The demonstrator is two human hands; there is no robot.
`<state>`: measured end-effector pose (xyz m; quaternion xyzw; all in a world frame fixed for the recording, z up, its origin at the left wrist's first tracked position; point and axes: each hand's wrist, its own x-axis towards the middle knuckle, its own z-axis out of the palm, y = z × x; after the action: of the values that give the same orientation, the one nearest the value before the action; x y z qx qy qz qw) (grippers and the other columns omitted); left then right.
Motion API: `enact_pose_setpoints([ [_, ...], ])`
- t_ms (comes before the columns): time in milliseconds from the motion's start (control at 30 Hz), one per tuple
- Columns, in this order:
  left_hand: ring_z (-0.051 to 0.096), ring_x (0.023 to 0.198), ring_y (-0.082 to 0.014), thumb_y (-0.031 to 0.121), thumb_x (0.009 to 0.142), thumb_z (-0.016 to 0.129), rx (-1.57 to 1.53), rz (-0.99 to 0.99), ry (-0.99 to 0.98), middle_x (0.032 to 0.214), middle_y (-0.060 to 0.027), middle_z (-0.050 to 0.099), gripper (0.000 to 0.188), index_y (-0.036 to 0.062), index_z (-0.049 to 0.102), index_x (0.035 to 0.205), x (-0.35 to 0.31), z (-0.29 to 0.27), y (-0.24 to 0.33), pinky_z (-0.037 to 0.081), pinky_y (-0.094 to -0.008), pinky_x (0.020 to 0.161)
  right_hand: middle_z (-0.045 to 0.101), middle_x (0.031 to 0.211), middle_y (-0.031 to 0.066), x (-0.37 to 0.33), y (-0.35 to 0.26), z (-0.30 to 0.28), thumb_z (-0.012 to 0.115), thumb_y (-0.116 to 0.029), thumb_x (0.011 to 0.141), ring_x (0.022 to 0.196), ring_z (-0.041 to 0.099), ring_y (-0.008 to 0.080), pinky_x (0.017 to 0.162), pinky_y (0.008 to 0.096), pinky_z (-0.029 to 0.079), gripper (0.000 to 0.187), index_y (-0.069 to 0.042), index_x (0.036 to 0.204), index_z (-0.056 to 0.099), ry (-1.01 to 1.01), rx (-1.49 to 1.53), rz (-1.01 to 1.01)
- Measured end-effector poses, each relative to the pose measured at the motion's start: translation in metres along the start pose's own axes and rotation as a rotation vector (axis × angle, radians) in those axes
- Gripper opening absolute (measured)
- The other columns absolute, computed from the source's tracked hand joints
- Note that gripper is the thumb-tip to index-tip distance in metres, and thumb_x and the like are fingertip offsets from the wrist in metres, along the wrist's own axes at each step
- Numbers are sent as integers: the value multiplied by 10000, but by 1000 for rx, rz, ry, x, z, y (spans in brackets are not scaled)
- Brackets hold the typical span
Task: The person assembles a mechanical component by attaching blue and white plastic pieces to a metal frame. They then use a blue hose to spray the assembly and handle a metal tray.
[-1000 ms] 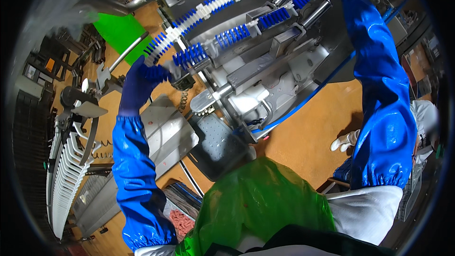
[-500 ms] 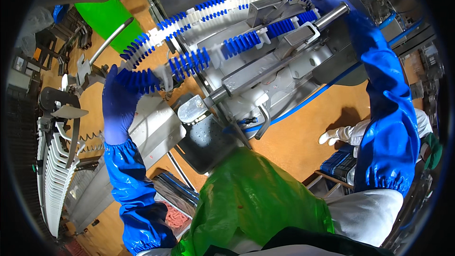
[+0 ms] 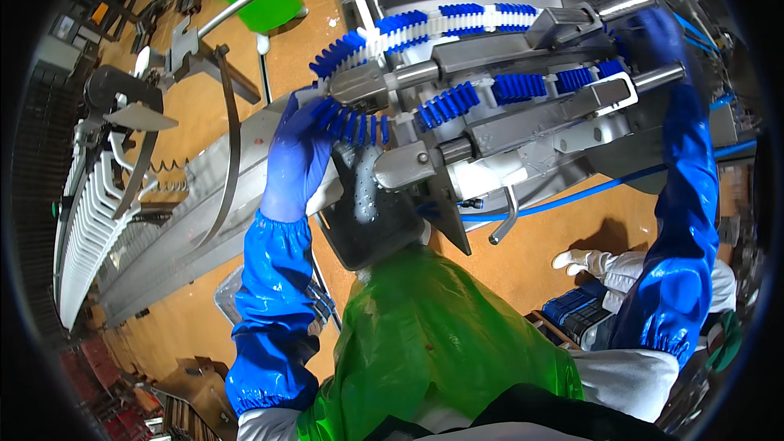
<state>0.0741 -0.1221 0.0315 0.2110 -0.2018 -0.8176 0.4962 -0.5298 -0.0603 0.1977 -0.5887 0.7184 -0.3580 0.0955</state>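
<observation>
A looped white chain belt (image 3: 437, 28) with blue fins stretches across a steel machine frame (image 3: 523, 126). My left hand (image 3: 298, 155), in a blue-violet glove, is closed round the loop's left end, beside the rounded tip of a steel arm (image 3: 359, 86). Blue fins stick out next to its fingers. At the far right end of the loop is my right hand (image 3: 660, 37), gloved alike and smeared by motion, close to two steel rods (image 3: 660, 75). Its fingers cannot be made out.
A black plate (image 3: 371, 233) stands between me and the machine. A blue hose (image 3: 588, 188) runs along the machine's near side. White hooked racks (image 3: 98, 220) and a curved metal strip (image 3: 233, 147) are at the left. Another person's white-clad legs (image 3: 612, 269) show at the right.
The belt's left end, with my left hand on it, has moved right and now lies around the steel arm's tip. My right hand has shifted right and slightly down. The whole view has shifted.
</observation>
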Motion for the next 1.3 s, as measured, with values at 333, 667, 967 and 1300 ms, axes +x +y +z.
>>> enact_pose_setpoints([
  [333, 508, 1181, -341, 351, 1014, 382, -182, -237, 11, 1293, -194, 506, 496, 3, 387, 1367, 18, 3, -18, 408, -484, 1041, 562, 878, -35, 28, -57, -1, 554, -455, 956, 630, 447, 43, 546, 213, 362, 460, -96, 1243, 575, -254, 163, 50],
  [667, 518, 1228, -361, 528, 983, 430, -234, -208, -274, 1297, -217, 536, 693, -40, 390, 1378, -3, -3, 13, 318, -540, 1125, 601, 951, -19, 22, -44, -4, 532, -362, 987, 566, 364, 34, 505, 204, 301, 410, -49, 1248, 576, -57, 90, 27],
  [967, 633, 1038, -221, 224, 1001, 512, 243, -146, -9, 1051, -148, 650, 353, -65, 561, 1197, -12, 10, 46, 578, -259, 760, 558, 836, -16, 11, -38, 24, 521, -295, 987, 641, 447, 45, 545, 210, 357, 256, -64, 1043, 615, -67, 227, 132],
  [1300, 587, 826, -121, 121, 938, 531, 950, 331, 36, 1161, -65, 619, 287, 40, 615, 1201, -13, 45, 43, 486, -274, 738, 583, 982, 26, 20, 1, 36, 545, -141, 939, 760, 516, 76, 691, 232, 431, 233, -63, 1156, 571, -26, 497, 110],
])
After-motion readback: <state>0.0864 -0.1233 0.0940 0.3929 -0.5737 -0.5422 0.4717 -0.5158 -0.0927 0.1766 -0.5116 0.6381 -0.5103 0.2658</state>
